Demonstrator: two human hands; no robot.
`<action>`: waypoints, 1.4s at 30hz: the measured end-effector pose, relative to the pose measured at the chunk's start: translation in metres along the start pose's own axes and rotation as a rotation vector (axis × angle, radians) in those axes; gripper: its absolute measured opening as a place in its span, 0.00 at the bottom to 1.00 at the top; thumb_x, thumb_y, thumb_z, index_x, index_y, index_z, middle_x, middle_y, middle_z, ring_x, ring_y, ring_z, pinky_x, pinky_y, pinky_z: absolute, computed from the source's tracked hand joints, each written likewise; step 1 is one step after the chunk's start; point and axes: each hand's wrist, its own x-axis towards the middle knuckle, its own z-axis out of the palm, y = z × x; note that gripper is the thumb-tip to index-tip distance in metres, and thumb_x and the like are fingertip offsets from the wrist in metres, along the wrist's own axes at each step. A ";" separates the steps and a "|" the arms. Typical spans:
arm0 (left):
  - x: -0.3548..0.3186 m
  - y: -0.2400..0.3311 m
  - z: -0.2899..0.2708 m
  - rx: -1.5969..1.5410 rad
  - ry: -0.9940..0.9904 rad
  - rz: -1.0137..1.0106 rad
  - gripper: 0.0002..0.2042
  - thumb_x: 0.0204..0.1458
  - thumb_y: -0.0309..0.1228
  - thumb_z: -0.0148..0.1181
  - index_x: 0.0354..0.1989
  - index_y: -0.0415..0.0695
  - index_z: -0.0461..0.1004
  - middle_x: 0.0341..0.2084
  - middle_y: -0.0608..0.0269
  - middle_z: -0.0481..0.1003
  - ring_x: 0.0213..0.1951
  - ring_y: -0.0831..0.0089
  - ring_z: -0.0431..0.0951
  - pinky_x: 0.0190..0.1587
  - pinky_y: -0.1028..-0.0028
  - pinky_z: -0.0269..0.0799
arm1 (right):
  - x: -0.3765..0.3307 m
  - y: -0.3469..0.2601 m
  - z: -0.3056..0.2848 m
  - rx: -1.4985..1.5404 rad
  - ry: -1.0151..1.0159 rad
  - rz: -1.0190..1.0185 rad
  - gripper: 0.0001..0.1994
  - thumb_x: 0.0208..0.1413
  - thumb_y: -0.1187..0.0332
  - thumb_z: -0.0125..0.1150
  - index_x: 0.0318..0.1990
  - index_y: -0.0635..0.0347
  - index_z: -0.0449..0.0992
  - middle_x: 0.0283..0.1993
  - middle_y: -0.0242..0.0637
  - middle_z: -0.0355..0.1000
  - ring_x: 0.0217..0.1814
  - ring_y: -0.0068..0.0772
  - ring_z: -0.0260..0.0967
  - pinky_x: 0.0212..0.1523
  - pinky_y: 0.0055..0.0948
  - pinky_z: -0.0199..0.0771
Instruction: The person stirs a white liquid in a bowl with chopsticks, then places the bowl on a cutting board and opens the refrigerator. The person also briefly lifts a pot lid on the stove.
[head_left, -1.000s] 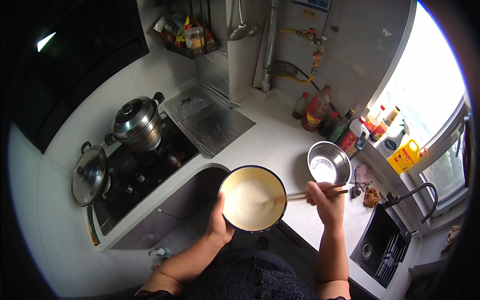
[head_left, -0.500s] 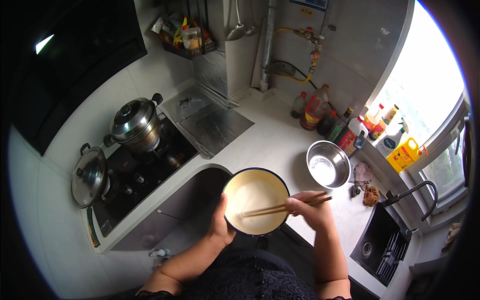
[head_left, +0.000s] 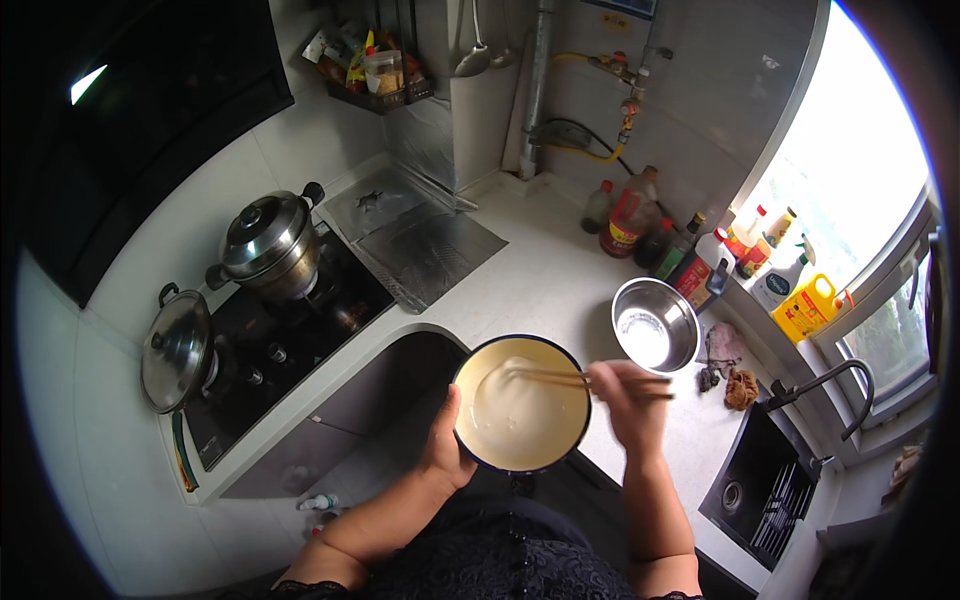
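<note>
Head view shows us mid-stir: our left hand (head_left: 447, 452) cups the left rim of the bowl (head_left: 521, 403), its fingers wrapped against the outer wall, and holds it in the air just off the counter (head_left: 545, 275) edge, in front of our body. Our right hand (head_left: 628, 402), to the right of the bowl, has its fingers closed on a pair of chopsticks (head_left: 560, 377) that reach leftward over the rim, their tips down in the pale batter (head_left: 515, 420). The batter looks smooth and thick, with a raised streak near the tips.

We judge this to be the mixing step, well along, since no dry lumps show, though the surface is too small to be sure. The next move calls for a firm left grip so the bowl does not tip, and for keeping the chopstick tips inside the rim, because nothing lies under the bowl to catch a spill.

Beyond the bowl to its right, a steel basin (head_left: 655, 325) sits on the counter. Far to the bowl's left, two lidded pots (head_left: 268, 240) stand on the stove (head_left: 285, 340).
</note>
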 end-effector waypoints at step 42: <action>-0.011 0.016 0.010 0.070 0.018 -0.007 0.36 0.55 0.64 0.41 0.61 0.46 0.60 0.53 0.58 0.70 0.51 0.63 0.74 0.40 0.66 0.77 | 0.000 -0.002 -0.035 -0.030 -0.187 0.205 0.09 0.55 0.70 0.62 0.29 0.69 0.78 0.20 0.35 0.72 0.20 0.21 0.69 0.23 0.20 0.69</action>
